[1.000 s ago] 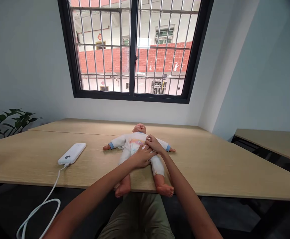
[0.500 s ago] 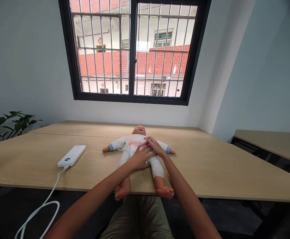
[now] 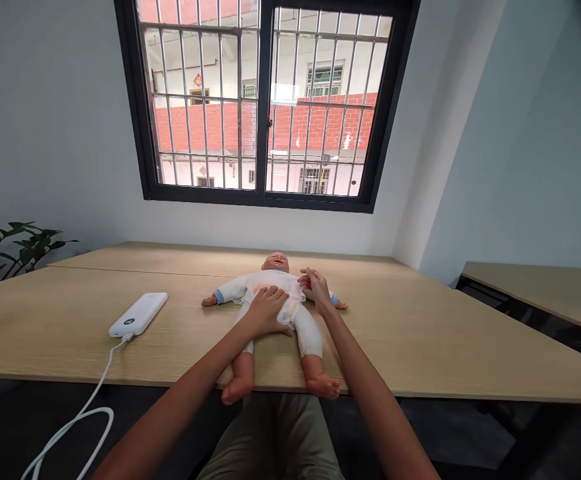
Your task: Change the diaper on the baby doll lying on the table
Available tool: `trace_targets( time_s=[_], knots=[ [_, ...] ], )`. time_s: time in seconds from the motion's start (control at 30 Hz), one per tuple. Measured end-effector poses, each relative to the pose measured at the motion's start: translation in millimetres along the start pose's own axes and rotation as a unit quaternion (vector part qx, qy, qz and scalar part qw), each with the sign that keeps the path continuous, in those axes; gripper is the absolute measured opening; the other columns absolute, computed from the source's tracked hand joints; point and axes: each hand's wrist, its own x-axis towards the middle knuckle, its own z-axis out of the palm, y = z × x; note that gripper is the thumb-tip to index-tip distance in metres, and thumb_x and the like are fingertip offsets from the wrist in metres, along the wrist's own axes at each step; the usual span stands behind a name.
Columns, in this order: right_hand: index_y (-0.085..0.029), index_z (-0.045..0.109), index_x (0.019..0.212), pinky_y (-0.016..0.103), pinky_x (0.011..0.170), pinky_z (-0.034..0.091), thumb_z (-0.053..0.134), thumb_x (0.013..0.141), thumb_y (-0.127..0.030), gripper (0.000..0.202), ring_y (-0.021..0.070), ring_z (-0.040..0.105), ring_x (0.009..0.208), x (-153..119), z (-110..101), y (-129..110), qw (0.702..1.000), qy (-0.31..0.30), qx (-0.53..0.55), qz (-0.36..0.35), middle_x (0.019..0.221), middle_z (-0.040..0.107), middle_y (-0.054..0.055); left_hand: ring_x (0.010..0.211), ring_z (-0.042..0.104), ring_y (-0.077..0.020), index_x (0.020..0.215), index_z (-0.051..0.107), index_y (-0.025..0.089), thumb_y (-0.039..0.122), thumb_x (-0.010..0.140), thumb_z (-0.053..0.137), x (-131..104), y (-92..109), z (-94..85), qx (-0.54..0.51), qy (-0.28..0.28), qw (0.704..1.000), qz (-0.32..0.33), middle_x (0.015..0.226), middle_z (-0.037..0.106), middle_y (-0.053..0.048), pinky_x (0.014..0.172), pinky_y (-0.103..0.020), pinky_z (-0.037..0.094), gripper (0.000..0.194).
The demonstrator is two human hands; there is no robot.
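Note:
A baby doll (image 3: 275, 279) in a white outfit with blue cuffs lies on its back on the wooden table (image 3: 420, 320), its head away from me and its bare feet at the front edge. My left hand (image 3: 269, 310) rests on the doll's lower belly, fingers spread over the diaper area. Beside the doll's chest, on the right, my right hand (image 3: 315, 285) is raised with its fingers bent and close together; whether something small is pinched between them is hard to make out.
On the left of the table lies a white power bank (image 3: 139, 315) with a white cable (image 3: 93, 399) hanging over the front edge. Plant leaves (image 3: 30, 250) show at far left. Another table (image 3: 545, 287) stands at right.
My right hand has lifted off the doll's belly and away from my left hand, moving slightly right. My left hand has shifted a little left and up on the belly.

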Motion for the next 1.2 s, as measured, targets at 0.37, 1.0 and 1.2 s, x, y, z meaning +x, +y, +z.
trace_targets(
  time_s=[0.37,1.0,1.2],
  knots=[
    [-0.018,0.062,0.069,0.023,0.049,0.039,0.067,0.062,-0.054,0.036,0.0101,0.049,0.048,6,-3,14,0.997,0.067,0.023,-0.015,0.052,0.057,-0.002,0.079,0.064,-0.0207,0.079,0.066,0.015,0.033,0.071,0.055,-9,-119,-5.5,-0.310,0.125,0.906,-0.258,0.080,0.070,-0.006,0.073,-0.030,0.050,0.022],
    [-0.021,0.056,0.063,0.026,0.045,0.037,0.059,0.068,-0.046,0.025,0.0132,0.046,0.043,7,-4,40,0.993,0.102,-0.054,0.028,0.046,0.052,-0.002,0.113,0.050,-0.0348,0.085,0.068,0.015,0.020,0.081,0.053,-43,-135,30.5,-0.066,-0.029,0.961,-0.266,0.112,0.063,-0.016,0.095,-0.044,0.038,0.016],
    [-0.020,0.057,0.063,0.025,0.044,0.033,0.057,0.069,-0.038,0.019,0.0121,0.045,0.042,5,-3,39,0.994,0.100,-0.016,0.039,0.046,0.052,-0.003,0.105,0.055,-0.0305,0.081,0.064,0.016,0.017,0.081,0.054,-44,-139,29.7,-0.075,-0.023,0.960,-0.269,0.103,0.065,-0.014,0.089,-0.038,0.039,0.009]
  ],
)
